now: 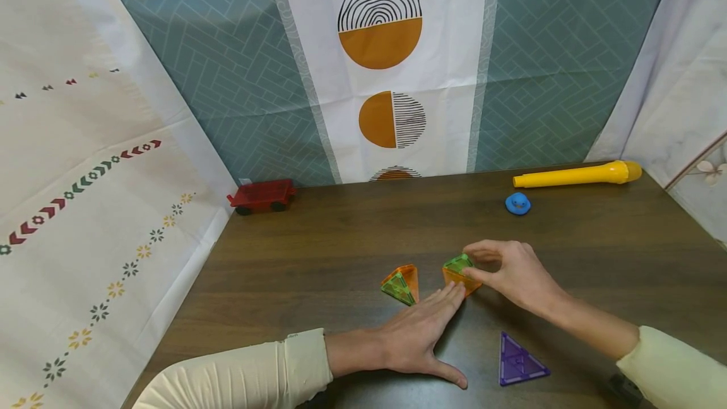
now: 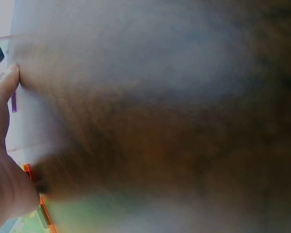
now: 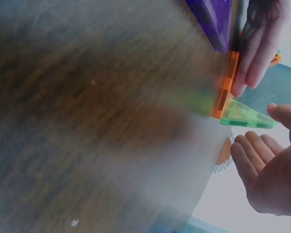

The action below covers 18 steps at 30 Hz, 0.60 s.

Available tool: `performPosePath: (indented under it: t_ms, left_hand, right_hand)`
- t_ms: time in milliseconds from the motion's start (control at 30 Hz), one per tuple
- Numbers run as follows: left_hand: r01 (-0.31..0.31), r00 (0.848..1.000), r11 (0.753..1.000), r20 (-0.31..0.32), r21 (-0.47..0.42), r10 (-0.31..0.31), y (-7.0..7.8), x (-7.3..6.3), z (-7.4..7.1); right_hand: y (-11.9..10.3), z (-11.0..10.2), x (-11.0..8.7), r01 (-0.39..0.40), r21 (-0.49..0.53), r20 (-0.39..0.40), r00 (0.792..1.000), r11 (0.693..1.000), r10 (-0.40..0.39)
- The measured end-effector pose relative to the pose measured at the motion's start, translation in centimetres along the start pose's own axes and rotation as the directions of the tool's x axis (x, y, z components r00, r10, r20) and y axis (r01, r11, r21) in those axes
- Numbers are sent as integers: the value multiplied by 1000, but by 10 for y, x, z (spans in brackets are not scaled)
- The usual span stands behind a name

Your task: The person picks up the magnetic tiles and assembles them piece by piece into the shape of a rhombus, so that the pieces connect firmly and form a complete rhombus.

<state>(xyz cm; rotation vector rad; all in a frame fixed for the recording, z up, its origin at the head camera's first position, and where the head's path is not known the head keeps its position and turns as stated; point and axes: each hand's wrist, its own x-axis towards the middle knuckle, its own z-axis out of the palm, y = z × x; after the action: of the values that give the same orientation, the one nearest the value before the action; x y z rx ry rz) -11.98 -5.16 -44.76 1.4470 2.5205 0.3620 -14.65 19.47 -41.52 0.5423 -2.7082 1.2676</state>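
In the head view, my right hand [image 1: 519, 273] has its thumb and fingers around a translucent green triangular magnetic tile [image 1: 456, 264]. That tile leans against an orange tile [image 1: 454, 278] on the table. The fingertips of my left hand [image 1: 417, 333] touch the orange tile; its fingers are straight and the thumb is spread out. From the right wrist, the green tile [image 3: 247, 116] appears between the thumb and fingers of my right hand [image 3: 274, 179], with the orange tile [image 3: 225, 90] upright beside it. Left of these sits another joined green-and-orange tile piece [image 1: 400, 286].
A purple triangular tile [image 1: 519, 361] lies flat near the front. Farther back are a blue rubber duck [image 1: 518, 204], a yellow toy microphone [image 1: 579, 175] and a red toy wagon [image 1: 262, 195]. Hanging cloths border the wooden table [image 1: 318, 238] at the back and sides.
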Motion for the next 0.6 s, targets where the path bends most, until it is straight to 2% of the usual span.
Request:
performPosePath:
  t_ms: [367, 600]
  left_hand:
    - [9, 1000, 1000, -3, 12, -9, 1, 1, 1]
    - [13, 1000, 1000, 1, 15, -13, 2, 2, 1]
  right_hand:
    - [0, -14, -14, 131, -54, 108, 986, 990, -125]
    - [-2, -27, -31, 126, -82, 189, 976, 989, -108]
